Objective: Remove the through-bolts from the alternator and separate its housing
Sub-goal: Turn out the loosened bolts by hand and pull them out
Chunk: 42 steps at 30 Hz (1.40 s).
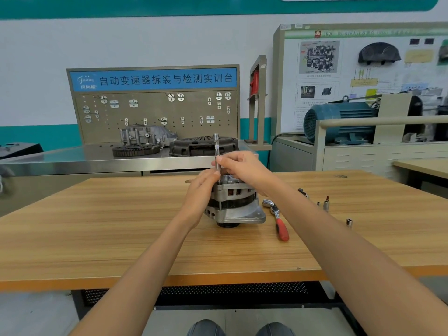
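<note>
Wooden table (pixel 121 238) carrying the alternator (pixel 234 204) upright near its middle, pulley end down. Left hand (pixel 201 192) curled around the alternator's left flank; right hand (pixel 242 166) pinching a slim socket extension (pixel 216 151) held vertical over the top rim. Just right, lying flat: red-handled ratchet (pixel 278 220), then loose sockets (pixel 326 204).

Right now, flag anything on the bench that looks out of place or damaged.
Nothing stands out. The alternator stands upright on the wooden table, the red-handled ratchet lies beside it, and loose sockets stand apart to its right.
</note>
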Motion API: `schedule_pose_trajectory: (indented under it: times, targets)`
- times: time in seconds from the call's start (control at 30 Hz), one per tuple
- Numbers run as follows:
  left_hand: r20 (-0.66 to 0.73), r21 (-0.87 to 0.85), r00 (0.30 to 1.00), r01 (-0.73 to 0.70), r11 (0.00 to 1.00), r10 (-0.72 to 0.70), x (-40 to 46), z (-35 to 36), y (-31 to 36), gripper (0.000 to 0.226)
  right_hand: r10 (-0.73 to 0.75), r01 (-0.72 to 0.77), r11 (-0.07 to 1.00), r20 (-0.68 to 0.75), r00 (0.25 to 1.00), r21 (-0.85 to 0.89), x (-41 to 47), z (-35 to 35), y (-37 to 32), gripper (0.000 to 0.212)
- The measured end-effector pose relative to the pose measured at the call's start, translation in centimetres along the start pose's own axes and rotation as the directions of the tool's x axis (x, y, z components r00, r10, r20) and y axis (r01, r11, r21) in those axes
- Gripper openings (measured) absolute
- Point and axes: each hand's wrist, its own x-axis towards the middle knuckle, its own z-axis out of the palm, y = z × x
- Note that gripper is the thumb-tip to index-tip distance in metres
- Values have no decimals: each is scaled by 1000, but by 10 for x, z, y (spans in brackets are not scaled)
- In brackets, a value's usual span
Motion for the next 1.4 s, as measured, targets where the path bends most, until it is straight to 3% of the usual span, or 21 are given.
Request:
schedule_pose_trajectory:
  times: [0.2,0.33,0.6,0.83,1.0,1.2,1.4]
  targets:
    - [-3,-36,1000,24,999,-24,-3,-5,0,24,14,-15,1000,-12,1000,-26,1,-1,3,19]
    - [-27,-25,999,46,999,-47,-2,-5,-1,15,41,-46,997,-74,996,-66,3,1,4,34]
    - [-105,10,994,6,1000,-5,2,1,-1,12,3,-7,998,-56,998,-61,2,0,3,10]
    - [-31,-43,999,-5,999,4,-3,-4,0,21,6,-7,997,-13,1000,-72,1,-4,2,24]
    - [-74,-33,996,42,999,-45,-1,-2,-2,10,33,-36,998,-43,998,-57,4,-2,4,30]
    - [-95,2,995,14,1000,-13,1,2,-3,5,-1,-2,999,-70,998,-39,4,-2,6,15]
    - [-36,-67,999,1,998,-4,-3,-2,-1,19,-11,9,999,-33,999,-53,0,-3,3,17]
